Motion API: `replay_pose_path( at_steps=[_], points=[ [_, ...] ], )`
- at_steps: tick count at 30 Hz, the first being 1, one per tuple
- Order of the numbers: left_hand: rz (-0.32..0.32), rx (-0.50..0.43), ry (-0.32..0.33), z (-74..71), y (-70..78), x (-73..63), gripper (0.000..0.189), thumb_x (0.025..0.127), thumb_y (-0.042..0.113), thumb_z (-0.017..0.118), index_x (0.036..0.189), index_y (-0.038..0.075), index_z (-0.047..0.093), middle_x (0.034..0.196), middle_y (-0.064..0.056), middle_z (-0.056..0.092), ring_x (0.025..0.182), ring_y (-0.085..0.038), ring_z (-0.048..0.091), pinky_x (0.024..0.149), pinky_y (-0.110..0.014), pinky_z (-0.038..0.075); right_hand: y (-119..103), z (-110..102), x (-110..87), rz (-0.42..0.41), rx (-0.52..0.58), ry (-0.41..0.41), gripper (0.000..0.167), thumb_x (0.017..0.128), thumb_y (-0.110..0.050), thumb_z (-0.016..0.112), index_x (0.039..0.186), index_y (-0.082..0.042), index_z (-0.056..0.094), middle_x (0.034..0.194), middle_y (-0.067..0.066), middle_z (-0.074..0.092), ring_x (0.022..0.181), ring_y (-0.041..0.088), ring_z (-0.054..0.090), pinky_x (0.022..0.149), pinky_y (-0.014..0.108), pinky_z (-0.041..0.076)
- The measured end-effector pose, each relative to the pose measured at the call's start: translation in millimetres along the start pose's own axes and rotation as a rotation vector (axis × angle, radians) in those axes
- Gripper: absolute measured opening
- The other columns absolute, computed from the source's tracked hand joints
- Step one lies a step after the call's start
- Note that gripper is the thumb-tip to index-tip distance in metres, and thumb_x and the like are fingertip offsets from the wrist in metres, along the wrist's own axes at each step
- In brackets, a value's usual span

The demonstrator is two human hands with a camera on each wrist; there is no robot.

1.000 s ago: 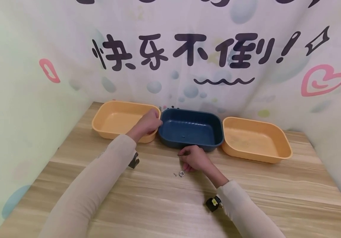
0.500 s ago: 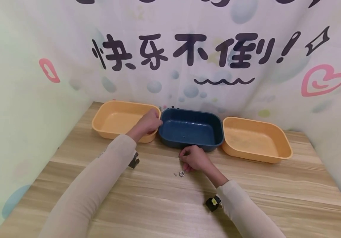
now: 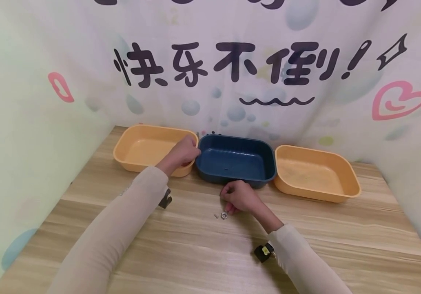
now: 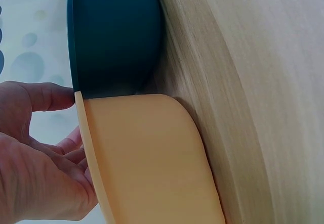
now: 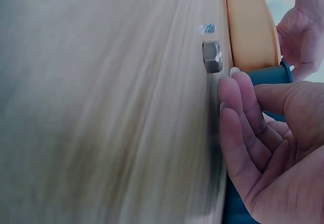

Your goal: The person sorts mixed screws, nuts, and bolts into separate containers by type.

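Observation:
My left hand (image 3: 182, 150) grips the touching rims of the left yellow bin (image 3: 142, 147) and the blue bin (image 3: 234, 161). Its thumb lies at the rim joint in the left wrist view, with the other fingers partly behind the yellow wall. My right hand (image 3: 240, 197) rests on the table before the blue bin, fingers bent, thumb and index close together; whether they pinch something small is hidden. Just beside those fingers sits a metal hex nut (image 5: 212, 57). A tiny screw (image 3: 216, 216) lies left of the nut.
Another yellow bin (image 3: 315, 173) stands right of the blue one. A tiny dark mark or piece (image 3: 227, 169) shows on the blue bin's floor. Behind the row hangs a printed cloth (image 3: 210, 94). The wooden table (image 3: 181, 249) stretches toward me.

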State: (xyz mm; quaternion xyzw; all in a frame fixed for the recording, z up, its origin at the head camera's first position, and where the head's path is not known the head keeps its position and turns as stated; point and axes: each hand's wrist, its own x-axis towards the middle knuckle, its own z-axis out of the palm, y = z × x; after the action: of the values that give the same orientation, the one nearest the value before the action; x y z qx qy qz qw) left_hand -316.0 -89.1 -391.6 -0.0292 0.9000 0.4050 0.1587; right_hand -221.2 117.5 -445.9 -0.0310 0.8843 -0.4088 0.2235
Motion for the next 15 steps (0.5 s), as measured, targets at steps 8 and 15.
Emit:
replay_pose_path(
  at_steps=[8,15],
  points=[
    [0.014,0.016,0.008,0.2,0.7,0.1,0.022,0.091,0.006,0.053,0.076,0.007,0.038,0.066,-0.005,0.035,0.049,-0.018,0.04,0.046,-0.027,0.031,-13.7,-3.5,-9.0,-0.096,0.007,-0.03,0.009,0.094,-0.011,0.061,0.094,-0.005,0.067,0.057,0.008,0.063,0.047,0.017,0.062,0.049,0.033,0.054],
    [-0.002,-0.001,-0.001,0.7,-1.4,0.6,0.015,0.092,0.007,0.054,0.091,0.006,0.04,0.08,-0.009,0.04,0.06,-0.021,0.046,0.051,-0.026,0.035,-34.5,-13.8,-12.9,-0.141,-0.027,-0.045,0.014,0.095,-0.016,0.062,0.099,-0.004,0.067,0.061,0.009,0.064,0.057,0.03,0.067,0.057,0.039,0.057]
  ],
)
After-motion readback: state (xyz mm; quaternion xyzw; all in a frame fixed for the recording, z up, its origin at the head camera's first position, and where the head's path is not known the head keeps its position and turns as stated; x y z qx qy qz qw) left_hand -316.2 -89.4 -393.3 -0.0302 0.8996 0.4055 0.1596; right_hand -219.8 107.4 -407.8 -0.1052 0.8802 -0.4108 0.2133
